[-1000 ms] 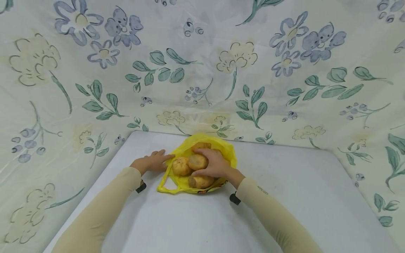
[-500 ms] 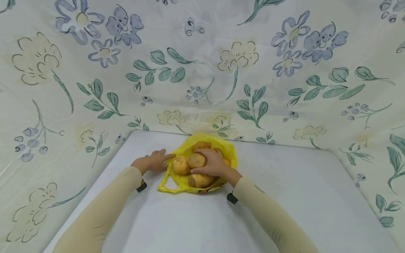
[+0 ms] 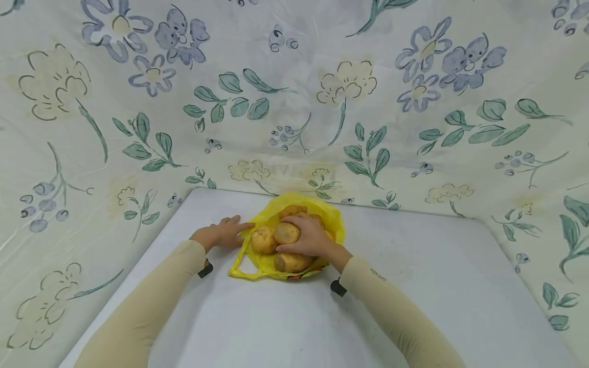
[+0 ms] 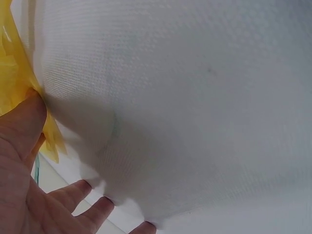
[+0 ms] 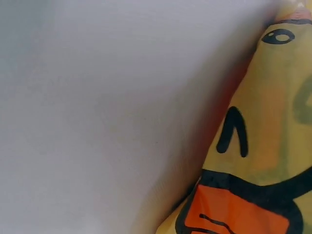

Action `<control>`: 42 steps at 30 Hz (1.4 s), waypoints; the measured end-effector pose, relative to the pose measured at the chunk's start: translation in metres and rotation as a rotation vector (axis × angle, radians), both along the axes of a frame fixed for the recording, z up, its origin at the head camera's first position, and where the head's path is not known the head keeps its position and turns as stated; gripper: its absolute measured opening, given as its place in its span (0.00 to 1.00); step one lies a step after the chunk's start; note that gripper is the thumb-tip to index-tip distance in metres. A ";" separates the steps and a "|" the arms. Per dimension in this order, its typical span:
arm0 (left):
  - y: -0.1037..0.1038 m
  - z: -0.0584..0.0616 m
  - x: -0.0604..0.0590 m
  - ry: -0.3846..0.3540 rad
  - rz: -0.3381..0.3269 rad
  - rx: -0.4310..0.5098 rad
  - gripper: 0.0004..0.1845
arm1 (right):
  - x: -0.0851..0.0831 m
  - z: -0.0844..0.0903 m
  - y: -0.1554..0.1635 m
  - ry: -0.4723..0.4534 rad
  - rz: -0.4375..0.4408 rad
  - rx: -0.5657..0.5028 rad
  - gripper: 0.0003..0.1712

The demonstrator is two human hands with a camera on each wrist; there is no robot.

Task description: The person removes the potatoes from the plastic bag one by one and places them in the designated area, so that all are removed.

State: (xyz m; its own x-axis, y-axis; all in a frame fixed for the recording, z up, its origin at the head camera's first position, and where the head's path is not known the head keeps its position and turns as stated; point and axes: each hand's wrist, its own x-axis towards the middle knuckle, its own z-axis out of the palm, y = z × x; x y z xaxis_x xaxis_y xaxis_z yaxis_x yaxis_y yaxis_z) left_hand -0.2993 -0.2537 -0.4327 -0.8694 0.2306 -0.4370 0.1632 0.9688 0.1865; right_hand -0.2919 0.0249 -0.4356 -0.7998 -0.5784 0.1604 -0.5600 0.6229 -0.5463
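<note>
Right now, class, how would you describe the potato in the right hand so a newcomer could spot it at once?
On the white table lies an open yellow bag of potatoes. Near its middle, the right hand grips one potato from the right. That grip and its dull greyish patch set it apart.
</note>
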 end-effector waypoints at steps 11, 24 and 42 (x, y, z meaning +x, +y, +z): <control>0.001 0.001 0.000 -0.011 0.018 0.003 0.31 | 0.007 0.013 -0.001 0.075 0.034 -0.066 0.42; 0.003 0.001 0.001 -0.010 0.028 -0.010 0.32 | 0.018 0.034 0.010 -0.031 0.155 -0.126 0.46; -0.001 0.000 0.000 -0.002 0.011 0.006 0.32 | 0.020 0.046 0.030 -0.080 0.188 -0.159 0.41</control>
State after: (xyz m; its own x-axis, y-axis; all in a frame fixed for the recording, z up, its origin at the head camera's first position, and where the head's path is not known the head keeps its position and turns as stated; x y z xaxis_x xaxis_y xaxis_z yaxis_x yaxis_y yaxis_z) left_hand -0.2989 -0.2543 -0.4325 -0.8711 0.2235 -0.4373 0.1520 0.9694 0.1926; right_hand -0.2720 0.0548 -0.3894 -0.6943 -0.6907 0.2021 -0.6092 0.4146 -0.6760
